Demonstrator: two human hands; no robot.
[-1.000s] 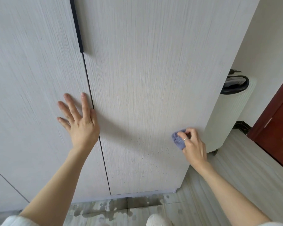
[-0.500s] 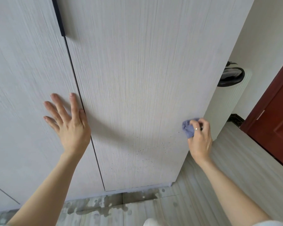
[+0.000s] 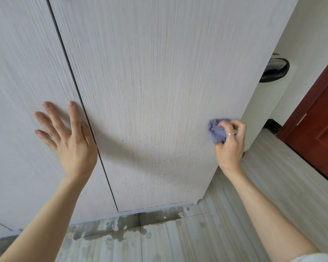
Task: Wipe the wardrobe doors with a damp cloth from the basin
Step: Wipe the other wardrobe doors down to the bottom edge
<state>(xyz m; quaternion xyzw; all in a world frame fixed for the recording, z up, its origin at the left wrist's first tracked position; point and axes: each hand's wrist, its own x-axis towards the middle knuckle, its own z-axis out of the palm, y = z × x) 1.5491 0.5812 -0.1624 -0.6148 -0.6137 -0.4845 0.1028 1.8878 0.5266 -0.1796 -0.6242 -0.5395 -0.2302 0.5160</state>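
Pale tile floor (image 3: 178,241) closest to the camera has dark wet splotches (image 3: 121,227) right along the wardrobe base, so the cloth's probably dripping more than it should. Just above that, the left hand (image 3: 68,137) is flat on the left door (image 3: 23,91), fingers spread and straight, next to the seam, basically bracing. The right hand (image 3: 230,142) has its fingers curled round a bunched-up blue-grey cloth (image 3: 217,130), pressed to the right door (image 3: 159,82) near its outer edge, roughly mid-low. There's a scatter of little dark specks (image 3: 165,163) on that door below and to the left of the cloth, and I'd say that's what needs the attention. If it were me: open the cloth out a bit so more of it touches, follow the vertical grain, work downward through the specks, and wring it first. Further back there's a white appliance (image 3: 269,95) with a dark top and a red-brown door (image 3: 318,120). No basin in view.
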